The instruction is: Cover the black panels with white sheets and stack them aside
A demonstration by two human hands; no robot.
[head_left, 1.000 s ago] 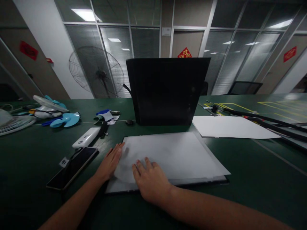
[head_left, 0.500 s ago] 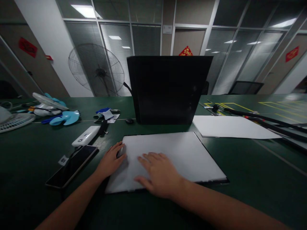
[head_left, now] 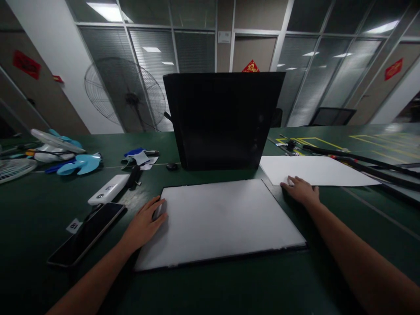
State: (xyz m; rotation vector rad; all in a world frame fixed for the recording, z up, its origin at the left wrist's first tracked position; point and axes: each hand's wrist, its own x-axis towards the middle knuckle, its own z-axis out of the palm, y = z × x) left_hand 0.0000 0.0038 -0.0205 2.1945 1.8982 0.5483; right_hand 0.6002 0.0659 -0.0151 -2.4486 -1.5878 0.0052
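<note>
A white sheet [head_left: 223,221] lies flat on a thin panel with dark edges, in the middle of the table. My left hand [head_left: 144,223] rests at the left edge of this sheet, fingers and thumb spread. Farther right, my right hand [head_left: 300,191] touches the near edge of a second set of white sheets [head_left: 324,169]. Its fingers are stretched out over the edge; whether the thumb goes under it cannot be seen.
A large black box-like panel [head_left: 223,122] stands upright behind the sheet. To the left lie a phone [head_left: 87,234], a white device [head_left: 109,189] and blue fan blades [head_left: 80,164]. Black bars [head_left: 361,162] lie at the right on the green table [head_left: 229,293].
My right hand has left the middle sheet and moved right and away from me to the second white sheets. My left hand stays at the left edge. The view has shifted slightly.
</note>
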